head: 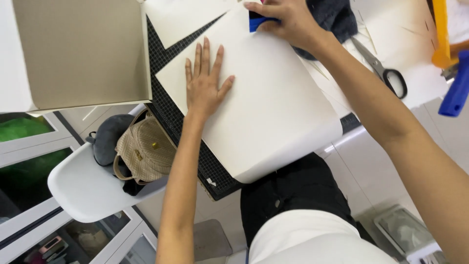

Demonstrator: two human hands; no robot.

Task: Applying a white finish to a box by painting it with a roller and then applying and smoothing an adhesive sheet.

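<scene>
A large white paper sheet (273, 102) lies over a black gridded cutting mat (168, 115), its near edge curling off the table. My left hand (205, 80) rests flat on the sheet with fingers spread. At the sheet's far edge my right hand (283, 19) presses a small blue scraper (255, 22) against the paper.
An open beige cardboard box (80, 51) stands at the left. Scissors (383, 68) lie at the right on more white paper, near a yellow and blue tool (452, 63). A white chair (88, 188) at the lower left holds a woven beige bag (144, 149) and a grey cushion.
</scene>
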